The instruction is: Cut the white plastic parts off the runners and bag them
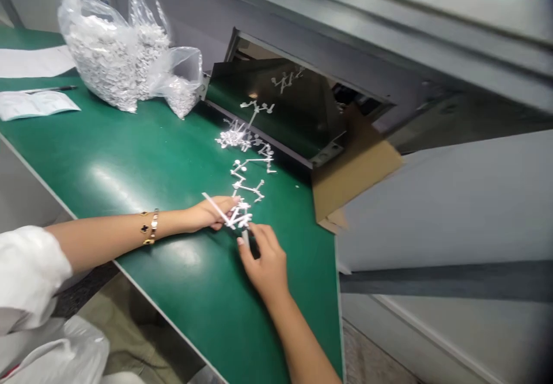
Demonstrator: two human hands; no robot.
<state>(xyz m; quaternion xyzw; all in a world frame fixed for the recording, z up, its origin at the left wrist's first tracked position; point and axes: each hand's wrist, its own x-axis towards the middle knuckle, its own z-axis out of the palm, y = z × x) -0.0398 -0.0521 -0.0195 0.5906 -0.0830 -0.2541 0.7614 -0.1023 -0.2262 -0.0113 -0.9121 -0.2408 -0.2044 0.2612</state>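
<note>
White branching plastic piece is sitting above the green tabletop, pinched in our left hand; our right hand is gripping a small grey tool beside it. Clear bags of white bits are standing beyond, far left.

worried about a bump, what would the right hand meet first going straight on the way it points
Likely the white branched pieces in the left hand, just ahead of the right hand; depth is unclear.
</note>
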